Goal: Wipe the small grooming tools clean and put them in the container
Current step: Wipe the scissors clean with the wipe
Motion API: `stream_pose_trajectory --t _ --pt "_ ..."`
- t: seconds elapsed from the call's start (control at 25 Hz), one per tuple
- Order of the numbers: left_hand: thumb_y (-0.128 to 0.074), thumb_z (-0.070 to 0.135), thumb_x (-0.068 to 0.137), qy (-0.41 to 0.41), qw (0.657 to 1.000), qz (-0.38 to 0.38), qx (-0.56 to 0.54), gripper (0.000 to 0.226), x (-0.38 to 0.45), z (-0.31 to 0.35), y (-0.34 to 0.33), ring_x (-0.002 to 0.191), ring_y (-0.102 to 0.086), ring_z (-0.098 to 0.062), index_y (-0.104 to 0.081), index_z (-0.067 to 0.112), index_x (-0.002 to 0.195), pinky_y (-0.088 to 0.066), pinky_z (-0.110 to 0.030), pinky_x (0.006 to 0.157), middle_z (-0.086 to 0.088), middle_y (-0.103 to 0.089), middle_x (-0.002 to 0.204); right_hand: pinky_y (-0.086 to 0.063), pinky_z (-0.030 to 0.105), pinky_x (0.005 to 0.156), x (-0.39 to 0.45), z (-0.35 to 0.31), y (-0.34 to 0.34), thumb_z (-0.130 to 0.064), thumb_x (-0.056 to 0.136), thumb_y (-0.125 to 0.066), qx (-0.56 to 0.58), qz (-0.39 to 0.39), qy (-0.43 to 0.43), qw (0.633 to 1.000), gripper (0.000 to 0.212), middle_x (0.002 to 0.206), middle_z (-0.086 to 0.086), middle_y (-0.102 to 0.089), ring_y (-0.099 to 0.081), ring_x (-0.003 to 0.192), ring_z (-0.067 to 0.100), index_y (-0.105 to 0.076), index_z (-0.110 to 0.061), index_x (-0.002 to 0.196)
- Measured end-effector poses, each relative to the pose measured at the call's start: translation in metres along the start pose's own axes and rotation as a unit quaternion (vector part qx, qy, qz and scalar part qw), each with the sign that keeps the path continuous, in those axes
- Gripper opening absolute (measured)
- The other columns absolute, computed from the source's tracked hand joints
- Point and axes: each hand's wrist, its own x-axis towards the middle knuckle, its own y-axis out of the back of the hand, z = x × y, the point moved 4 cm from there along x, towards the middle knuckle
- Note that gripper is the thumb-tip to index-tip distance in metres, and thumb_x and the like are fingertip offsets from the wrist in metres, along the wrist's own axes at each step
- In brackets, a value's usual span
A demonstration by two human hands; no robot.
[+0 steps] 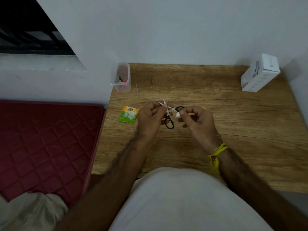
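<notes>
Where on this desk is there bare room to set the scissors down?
Bare wood lies between the right hand and the white box, and along the near edge. It is crowded at the far left, around the plastic container, tweezers, thin tool and green sachet.

Left hand and right hand both pinching.

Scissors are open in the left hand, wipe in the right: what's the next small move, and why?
Probably bring the white wipe in the right hand onto the scissors blades: the left hand holds them spread open, and the wipe sits just beside them.
</notes>
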Motion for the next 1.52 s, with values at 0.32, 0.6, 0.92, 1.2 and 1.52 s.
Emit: stream_pose_trajectory --t 0.32,0.6,0.92,1.2,1.52 --pt "-0.069 0.011 0.093 0.082 0.994 -0.062 -0.026 0.021 -0.007 -0.023 -0.003 0.093 -0.073 -0.024 -0.071 0.004 0.112 -0.060 -0.037 0.083 -0.014 -0.077 0.099 -0.056 0.025 0.065 -0.001 0.017 0.004 -0.010 0.097 -0.066 0.162 0.040 -0.113 0.980 0.008 0.083 0.007 -0.076 -0.072 0.078 0.016 -0.074 -0.006 0.095" --pt "-0.064 0.003 0.095 0.062 0.997 -0.015 -0.041 0.019 -0.004 -0.022 -0.015 0.087 -0.075 -0.017 -0.069 0.000 0.113 -0.061 -0.028 0.075 -0.013 -0.077 0.098 -0.049 0.028 0.065 -0.013 0.016 -0.008 -0.017 0.099 -0.061 -0.042 0.024 -0.031 0.998 0.010 0.079 -0.005 -0.071 -0.062 0.070 0.006 -0.067 -0.018 0.091" --pt "-0.067 0.006 0.094 0.046 0.999 0.016 0.005 0.018 -0.003 -0.020 -0.013 0.085 -0.075 -0.017 -0.070 0.004 0.111 -0.063 -0.033 0.072 -0.011 -0.078 0.095 -0.054 0.038 0.080 -0.004 0.023 -0.012 -0.017 0.102 -0.058 0.057 -0.019 -0.131 0.990 0.013 0.094 0.009 -0.075 -0.071 0.090 0.018 -0.067 -0.010 0.095" --pt "-0.067 0.006 0.093 0.059 0.992 0.104 0.030 0.017 0.008 0.001 0.021 0.072 -0.074 -0.015 -0.068 0.008 0.110 -0.060 -0.027 0.058 -0.006 -0.075 0.092 -0.057 0.034 0.077 0.017 0.011 -0.020 -0.017 0.101 -0.058 0.094 -0.010 -0.139 0.986 0.011 0.093 0.002 -0.079 -0.075 0.090 0.017 -0.067 -0.010 0.101" --pt "-0.081 0.010 0.077 -0.033 0.957 0.239 0.162 0.024 0.070 0.031 0.086 0.074 -0.074 -0.021 -0.076 0.006 0.100 -0.063 -0.038 0.070 -0.010 -0.074 0.085 -0.057 0.042 0.087 0.095 0.018 -0.098 -0.022 0.089 -0.063 -0.131 -0.080 -0.064 0.986 0.014 0.091 0.002 -0.077 -0.070 0.093 0.023 -0.072 -0.012 0.085"
